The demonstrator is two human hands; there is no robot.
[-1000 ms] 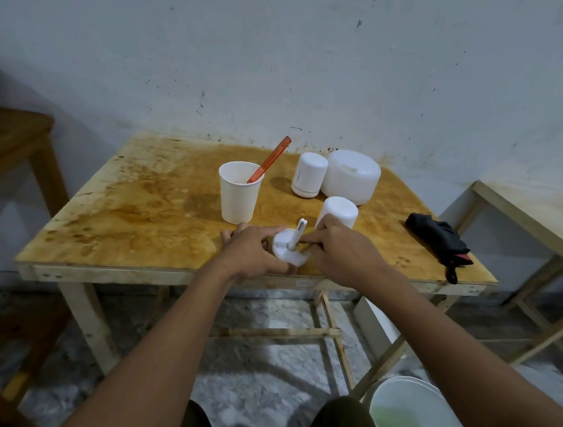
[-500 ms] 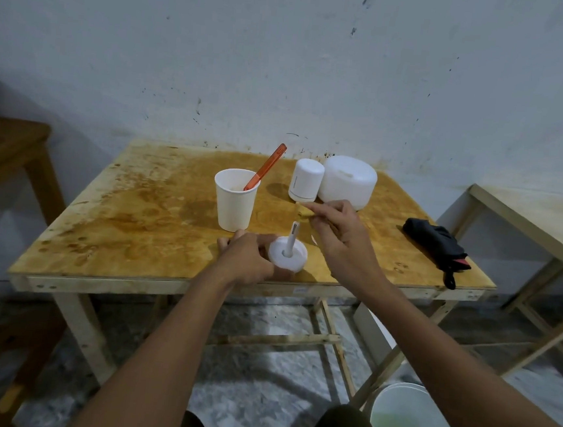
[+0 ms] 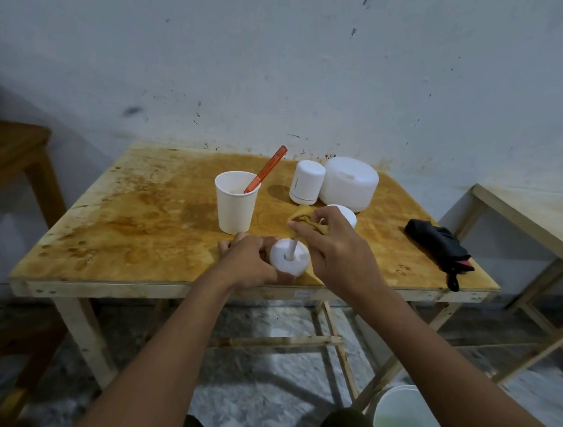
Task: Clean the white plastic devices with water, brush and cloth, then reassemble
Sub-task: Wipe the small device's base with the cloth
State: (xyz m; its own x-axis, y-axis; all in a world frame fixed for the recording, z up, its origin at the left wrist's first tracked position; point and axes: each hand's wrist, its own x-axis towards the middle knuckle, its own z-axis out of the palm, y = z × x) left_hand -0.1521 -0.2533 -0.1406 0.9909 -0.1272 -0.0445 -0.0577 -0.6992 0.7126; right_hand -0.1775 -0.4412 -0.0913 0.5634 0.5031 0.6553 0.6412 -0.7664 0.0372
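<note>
White plastic disc-shaped device part with a thin upright stem [image 3: 293, 264]: sits at the near edge of the stained wooden table [image 3: 135, 234], centre, held between both hands. Just behind and left of the grip, a white paper cup [image 3: 235, 206] stands upright, with an orange plastic brush handle [image 3: 267, 168] leaning out of it toward the right. Left hand [image 3: 252, 263]: fingers curled round the left rim of the disc, gripping it against the table; thumb on the upper edge. Stem rises from the disc's centre, and its top is covered by a mustard-yellow cloth [image 3: 301, 219]. Right hand [image 3: 338, 249]: thumb and fingertips pinch this cloth over the stem top, directly above and slightly right of the disc; whether the cloth touches the disc face cannot be told. Behind the grip, a small white cylindrical device [image 3: 306, 181] stands upright, and just beside it on the right is a larger white dome-shaped device [image 3: 349, 183]. A white rounded cap [image 3: 343, 212] shows partly behind the right-hand knuckles. Well to the right of the grip, a black folded fabric item [image 3: 440, 244] lies near the table's right edge. On the floor below and right, a white bucket [image 3: 393, 403] holds greenish liquid.
</note>
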